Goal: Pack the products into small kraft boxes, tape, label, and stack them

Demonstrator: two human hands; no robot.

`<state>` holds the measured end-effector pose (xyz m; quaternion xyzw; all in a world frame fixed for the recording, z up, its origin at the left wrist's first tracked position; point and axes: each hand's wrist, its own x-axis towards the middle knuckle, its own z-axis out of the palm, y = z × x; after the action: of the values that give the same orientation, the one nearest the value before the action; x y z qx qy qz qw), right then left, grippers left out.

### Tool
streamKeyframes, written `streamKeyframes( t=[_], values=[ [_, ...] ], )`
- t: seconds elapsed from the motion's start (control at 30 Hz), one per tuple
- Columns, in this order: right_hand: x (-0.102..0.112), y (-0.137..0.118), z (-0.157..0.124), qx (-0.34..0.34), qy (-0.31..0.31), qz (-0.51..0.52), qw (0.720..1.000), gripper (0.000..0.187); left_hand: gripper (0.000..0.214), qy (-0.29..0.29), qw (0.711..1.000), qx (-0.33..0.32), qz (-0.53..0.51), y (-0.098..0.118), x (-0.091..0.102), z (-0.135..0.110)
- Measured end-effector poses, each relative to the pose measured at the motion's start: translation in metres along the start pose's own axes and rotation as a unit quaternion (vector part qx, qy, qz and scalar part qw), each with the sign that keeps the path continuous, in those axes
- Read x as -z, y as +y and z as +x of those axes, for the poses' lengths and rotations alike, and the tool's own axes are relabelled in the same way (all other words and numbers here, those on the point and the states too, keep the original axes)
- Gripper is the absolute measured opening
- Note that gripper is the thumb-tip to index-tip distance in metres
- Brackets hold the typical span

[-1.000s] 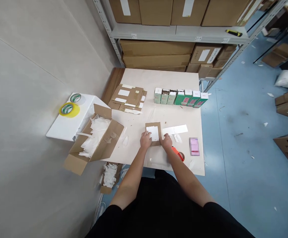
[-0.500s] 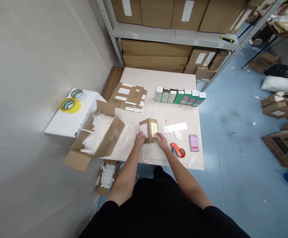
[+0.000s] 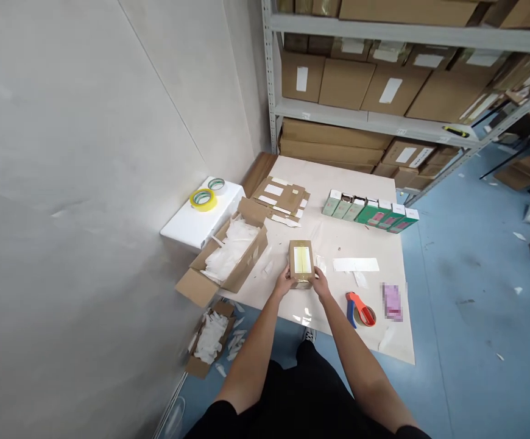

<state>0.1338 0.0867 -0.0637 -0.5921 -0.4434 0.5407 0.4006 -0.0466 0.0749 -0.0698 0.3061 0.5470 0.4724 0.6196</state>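
Between my two hands is a small brown cardboard box (image 3: 302,258) with a white label and yellowish tape across its top. My left hand (image 3: 284,282) grips its near left side, and my right hand (image 3: 320,282) grips the near right side. The fingers of both hands are closed against the box. To the right of my right hand lies an orange-red tape dispenser (image 3: 360,309) with a blue part. A white paper strip (image 3: 355,264) lies beyond the dispenser on the pale table (image 3: 283,305).
An open carton of white packing material (image 3: 233,247) stands left. Flattened cardboard (image 3: 283,198) and a row of green boxes (image 3: 370,213) lie farther back. Tape rolls (image 3: 203,199) sit on a white block (image 3: 178,225). A pink pixelated item (image 3: 392,302) is at right; shelving (image 3: 338,113) stands behind.
The box has turned, so its labelled, taped top now faces up. My hands have shifted to grip its two near sides. The camera view has swung, moving the scene right and down.
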Motion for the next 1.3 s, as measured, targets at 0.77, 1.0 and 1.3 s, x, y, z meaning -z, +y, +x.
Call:
streamKeyframes(
  t=[0.77,1.0,1.3],
  values=[
    [0.012,-0.18,-0.024,0.087,-0.296,0.128,0.943,0.065,0.067,0.356,0.894,-0.273,-0.007,0.136,-0.023,-0.117],
    [-0.035,-0.181,-0.09,0.097,-0.413,0.1,0.9,0.072,0.078,0.372,0.877,-0.302,0.038,0.134,0.029,-0.211],
    [-0.109,-0.155,-0.237,0.097,-0.611,0.024,0.786,0.068,0.094,0.364,0.874,-0.32,-0.027,0.042,0.109,-0.428]
  ],
)
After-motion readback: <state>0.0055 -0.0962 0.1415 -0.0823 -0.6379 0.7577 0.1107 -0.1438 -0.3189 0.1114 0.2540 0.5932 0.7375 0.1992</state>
